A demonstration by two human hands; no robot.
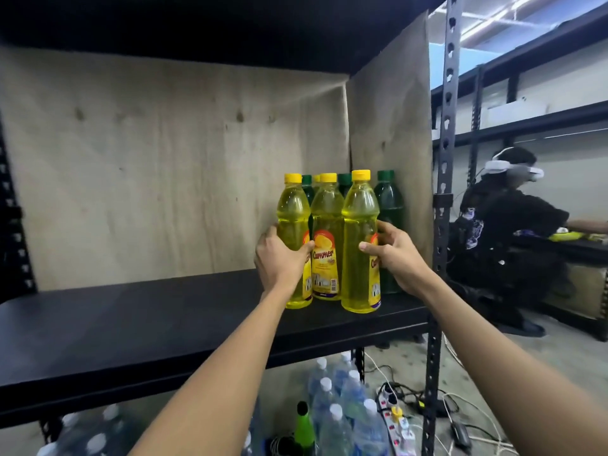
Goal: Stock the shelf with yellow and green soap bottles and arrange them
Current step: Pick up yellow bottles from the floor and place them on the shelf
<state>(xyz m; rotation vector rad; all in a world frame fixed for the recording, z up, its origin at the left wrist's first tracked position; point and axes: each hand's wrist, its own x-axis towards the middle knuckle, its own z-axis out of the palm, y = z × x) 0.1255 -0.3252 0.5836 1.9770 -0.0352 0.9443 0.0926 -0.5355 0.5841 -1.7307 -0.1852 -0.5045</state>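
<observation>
Left hand (279,258): fingers curled round the left yellow bottle (293,222), which is gripped at mid-height.
Right hand (396,255): fingers and thumb wrapped round the right yellow bottle (360,225), which is gripped at the label.
Middle yellow bottle (326,225): stood upright between the two, label facing out.
Green bottles (390,205): three caps seen, set directly behind the yellow row.
Shelf (148,327): black; all bottles are grouped at its right end, beside the side board (391,110).
Below shelf: water bottles (342,399) and a power strip (393,419) are noted.

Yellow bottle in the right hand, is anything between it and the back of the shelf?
Yes, green bottles stand behind the yellow bottle that the right hand grips, between it and the back board.
</observation>
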